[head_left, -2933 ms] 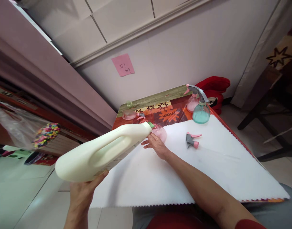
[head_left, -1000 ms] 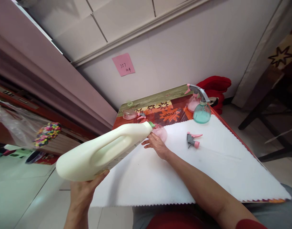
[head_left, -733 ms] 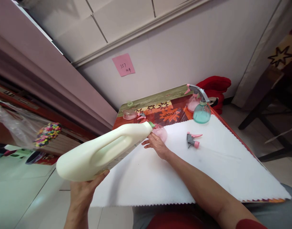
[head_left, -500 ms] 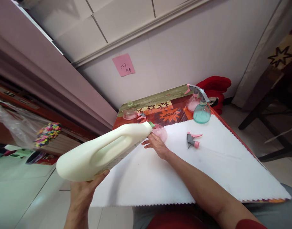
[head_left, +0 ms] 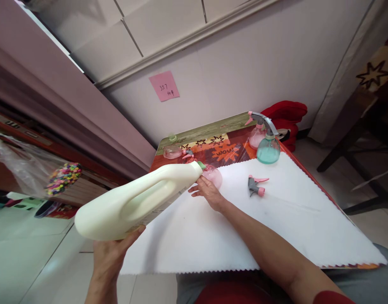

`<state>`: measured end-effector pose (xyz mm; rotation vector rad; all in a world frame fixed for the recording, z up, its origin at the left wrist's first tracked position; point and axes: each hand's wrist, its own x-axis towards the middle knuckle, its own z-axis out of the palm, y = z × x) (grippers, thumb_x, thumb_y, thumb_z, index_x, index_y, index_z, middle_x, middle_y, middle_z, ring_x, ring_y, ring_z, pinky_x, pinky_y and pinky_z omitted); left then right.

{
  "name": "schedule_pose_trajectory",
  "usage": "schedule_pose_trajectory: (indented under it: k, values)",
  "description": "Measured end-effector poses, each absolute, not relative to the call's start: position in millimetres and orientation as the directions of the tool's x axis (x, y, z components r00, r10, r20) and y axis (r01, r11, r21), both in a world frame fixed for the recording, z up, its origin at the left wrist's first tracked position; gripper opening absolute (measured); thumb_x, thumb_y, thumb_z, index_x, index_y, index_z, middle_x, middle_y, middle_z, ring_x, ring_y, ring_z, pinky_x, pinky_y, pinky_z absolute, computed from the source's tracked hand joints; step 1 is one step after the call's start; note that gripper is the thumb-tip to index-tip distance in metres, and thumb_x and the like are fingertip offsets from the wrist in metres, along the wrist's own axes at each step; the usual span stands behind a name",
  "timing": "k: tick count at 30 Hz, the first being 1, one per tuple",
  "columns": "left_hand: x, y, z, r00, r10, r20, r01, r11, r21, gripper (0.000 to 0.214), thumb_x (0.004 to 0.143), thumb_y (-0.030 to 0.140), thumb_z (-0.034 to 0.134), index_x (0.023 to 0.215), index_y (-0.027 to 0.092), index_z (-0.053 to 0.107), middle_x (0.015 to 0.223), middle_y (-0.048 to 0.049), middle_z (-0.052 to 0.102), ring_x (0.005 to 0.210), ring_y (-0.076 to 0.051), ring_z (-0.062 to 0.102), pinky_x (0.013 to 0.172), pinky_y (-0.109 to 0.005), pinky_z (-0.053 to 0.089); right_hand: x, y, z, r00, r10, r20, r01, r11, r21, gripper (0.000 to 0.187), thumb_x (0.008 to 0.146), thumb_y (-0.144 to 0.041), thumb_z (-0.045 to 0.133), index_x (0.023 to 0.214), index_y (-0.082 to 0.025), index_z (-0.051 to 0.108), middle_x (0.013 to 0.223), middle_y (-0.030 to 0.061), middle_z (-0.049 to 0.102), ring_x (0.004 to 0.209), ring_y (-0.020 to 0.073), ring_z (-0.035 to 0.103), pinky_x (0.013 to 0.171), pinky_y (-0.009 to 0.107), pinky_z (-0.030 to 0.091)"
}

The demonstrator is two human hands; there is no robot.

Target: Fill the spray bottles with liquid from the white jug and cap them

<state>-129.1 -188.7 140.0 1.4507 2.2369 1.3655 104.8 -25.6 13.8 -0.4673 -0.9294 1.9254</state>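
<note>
L hand curled under tilted jug, holding it | R hand half-open at jug neck, can't tell grip | pink btl by jug mouth | spray head rt of jug

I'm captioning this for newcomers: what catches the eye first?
The pale jug is tilted in the left hand, left of centre, its green spout at a pink bottle by the right hand. Next come the teal spray bottle on the table, far right, and the pink note on the wall.
</note>
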Motion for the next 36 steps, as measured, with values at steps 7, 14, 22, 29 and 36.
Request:
schedule_pose_trajectory:
  k: [7,14,22,29,36]
  values:
    - [-128,-188,141,-0.519,0.786,0.337,0.657,0.115,0.745,0.075,0.048,0.04,0.092,0.116,0.017,0.07,0.113,-0.0151,0.074,0.101,-0.034,0.07,0.092,-0.05,0.059,105,-25,12,-0.507,0.861,0.044,-0.572,-0.298,-0.764,0.052,0.084,-0.068,0.063,0.116,-0.027,0.063,0.125,0.0067,0.063,0.086,0.0156,0.07,0.074,0.031,0.057]
    - [-131,-189,139,-0.535,0.776,0.334,0.657,0.133,0.742,0.079,0.045,0.04,0.093,0.115,0.013,0.071,0.109,-0.0159,0.075,0.101,-0.033,0.069,0.097,-0.051,0.056,105,-25,13,-0.505,0.862,0.044,-0.573,-0.297,-0.764,0.051,0.084,-0.067,0.064,0.116,-0.027,0.064,0.122,0.0063,0.064,0.085,0.0159,0.07,0.074,0.031,0.056]
    - [-129,-188,140,-0.518,0.78,0.35,0.659,0.103,0.745,0.075,0.048,0.04,0.092,0.115,0.013,0.07,0.109,-0.0145,0.075,0.1,-0.033,0.07,0.091,-0.045,0.06,106,-26,15,-0.507,0.861,0.042,-0.568,-0.296,-0.768,0.052,0.084,-0.069,0.063,0.116,-0.027,0.063,0.124,0.006,0.063,0.085,0.0154,0.07,0.075,0.031,0.056]
    - [-130,-188,140,-0.533,0.782,0.323,0.644,0.127,0.754,0.08,0.045,0.04,0.093,0.117,0.013,0.069,0.11,-0.0151,0.075,0.1,-0.031,0.07,0.091,-0.043,0.059,106,-26,15,-0.507,0.861,0.046,-0.573,-0.296,-0.764,0.051,0.084,-0.068,0.064,0.115,-0.027,0.063,0.124,0.0059,0.063,0.085,0.015,0.07,0.075,0.031,0.055]
    - [-120,-185,144,-0.52,0.781,0.347,0.64,0.087,0.763,0.079,0.046,0.039,0.092,0.118,0.015,0.069,0.114,-0.0134,0.074,0.102,-0.032,0.069,0.093,-0.049,0.058,106,-26,16,-0.511,0.859,0.041,-0.567,-0.301,-0.767,0.054,0.082,-0.069,0.064,0.115,-0.026,0.063,0.123,0.0064,0.063,0.085,0.0152,0.07,0.075,0.031,0.056]
